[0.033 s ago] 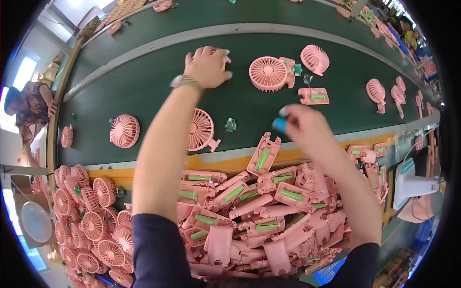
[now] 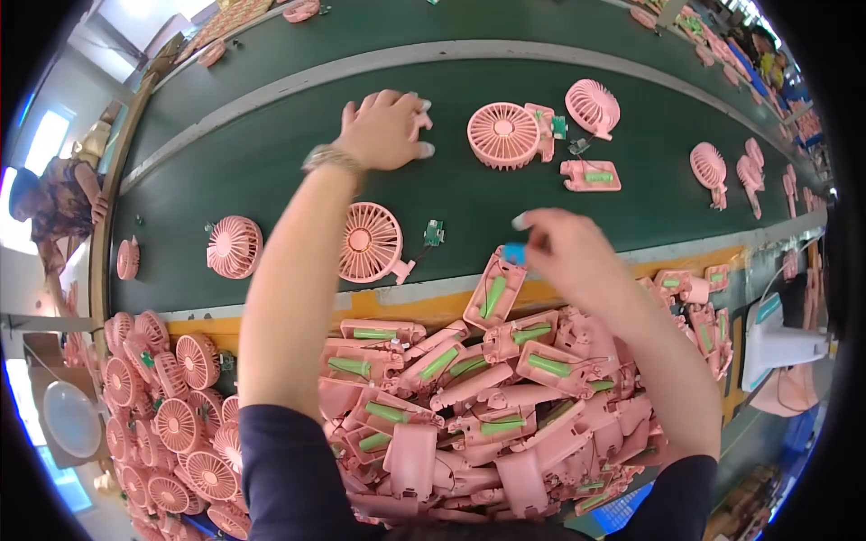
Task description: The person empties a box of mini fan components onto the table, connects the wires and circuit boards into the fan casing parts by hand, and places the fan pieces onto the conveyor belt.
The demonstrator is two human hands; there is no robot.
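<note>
My left hand (image 2: 383, 131) reaches far out and lies palm down on the green conveyor belt (image 2: 271, 162), fingers curled; whatever is under it is hidden. A pink fan head (image 2: 502, 135) lies just to its right. My right hand (image 2: 573, 257) pinches a small blue part (image 2: 514, 252) just above a pink handle shell with a green battery (image 2: 492, 293) at the belt's near edge. Another pink fan (image 2: 372, 242) lies on the belt beside my left forearm.
A heap of pink handle shells with green batteries (image 2: 469, 397) fills the tray below my arms. Several pink fan heads (image 2: 171, 424) are stacked at lower left. More fans (image 2: 233, 246) and a shell (image 2: 591, 174) lie on the belt. Another person (image 2: 54, 203) stands at far left.
</note>
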